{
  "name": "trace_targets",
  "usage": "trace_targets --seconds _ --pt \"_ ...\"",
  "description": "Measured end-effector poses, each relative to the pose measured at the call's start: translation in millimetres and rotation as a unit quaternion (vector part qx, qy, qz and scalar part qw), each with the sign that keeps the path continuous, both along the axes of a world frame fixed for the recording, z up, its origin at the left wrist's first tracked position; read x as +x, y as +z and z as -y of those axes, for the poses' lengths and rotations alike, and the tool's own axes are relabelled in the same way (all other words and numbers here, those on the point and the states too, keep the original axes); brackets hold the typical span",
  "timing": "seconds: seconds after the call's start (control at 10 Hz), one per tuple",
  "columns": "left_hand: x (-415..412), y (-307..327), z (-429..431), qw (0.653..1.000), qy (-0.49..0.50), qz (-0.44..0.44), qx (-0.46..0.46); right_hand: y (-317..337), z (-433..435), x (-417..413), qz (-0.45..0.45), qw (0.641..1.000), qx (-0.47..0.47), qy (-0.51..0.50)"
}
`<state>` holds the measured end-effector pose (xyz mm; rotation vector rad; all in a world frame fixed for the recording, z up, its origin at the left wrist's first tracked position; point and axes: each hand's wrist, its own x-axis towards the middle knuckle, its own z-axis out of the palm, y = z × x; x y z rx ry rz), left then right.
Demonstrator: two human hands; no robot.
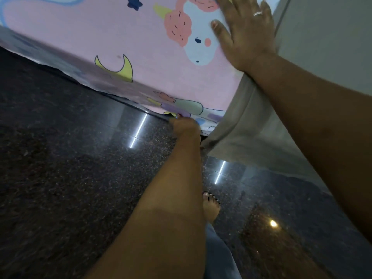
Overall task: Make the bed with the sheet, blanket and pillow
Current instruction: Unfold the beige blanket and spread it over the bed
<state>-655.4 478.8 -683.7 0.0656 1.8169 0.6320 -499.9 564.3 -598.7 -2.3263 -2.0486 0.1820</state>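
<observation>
Both hands on pink sheet [141, 37], left hand [186, 125] fingers hidden, right hand [244, 31] flat.

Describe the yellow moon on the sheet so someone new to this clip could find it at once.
Start from the pink sheet covering the bed above the dark floor. Near the bed's edge, left of the white unicorn face, sits the moon. It is the only yellow crescent with a dark outline; the star above it is navy.

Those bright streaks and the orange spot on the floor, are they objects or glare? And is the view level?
Head view: glare, lamps mirrored in the polished dark floor; view strongly tilted, wide-angle; left hand at the sheet edge slightly blurred.
</observation>
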Motion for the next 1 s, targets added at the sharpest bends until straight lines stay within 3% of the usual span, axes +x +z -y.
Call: trace_targets --seconds 0.1,0.2,0.3,0.4,0.5,0.6,0.7,0.8,0.9,1.0 --pt "-16 0 -15 0.987 0.157 0.034 -0.017 4 -1 -19 -0.014 0.999 -0.016 -0.037" --pt "-50 14 -34 0.977 0.135 -0.148 0.069 3 2 -59 -0.027 0.999 -0.037 -0.006" --pt "-93 25 -68 0.949 0.191 -0.229 0.099 13 -2 -105 -0.028 0.997 -0.06 0.035" --pt "-133 47 -101 0.944 0.148 -0.263 0.132 26 6 -156 -0.078 0.974 -0.061 0.206" --pt "-166 74 -133 0.926 0.153 -0.292 0.185 43 -5 -163 -0.238 0.933 -0.035 0.269" --pt "-195 96 -163 0.919 0.084 -0.3 0.242 27 -35 -116 -0.203 0.977 0.048 0.039" --pt "-229 120 -188 0.897 -0.006 -0.326 0.299 10 -51 -88 -0.058 0.983 0.011 -0.176" --pt "-254 134 -209 0.876 -0.09 -0.326 0.344 10 -69 -154 -0.021 0.987 -0.063 -0.148" --pt "-266 143 -220 0.859 -0.181 -0.338 0.339 19 -84 -250 -0.043 0.995 -0.089 0.017" --pt "-270 153 -231 0.846 -0.245 -0.34 0.329 39 -102 -298 -0.13 0.971 -0.11 0.17"
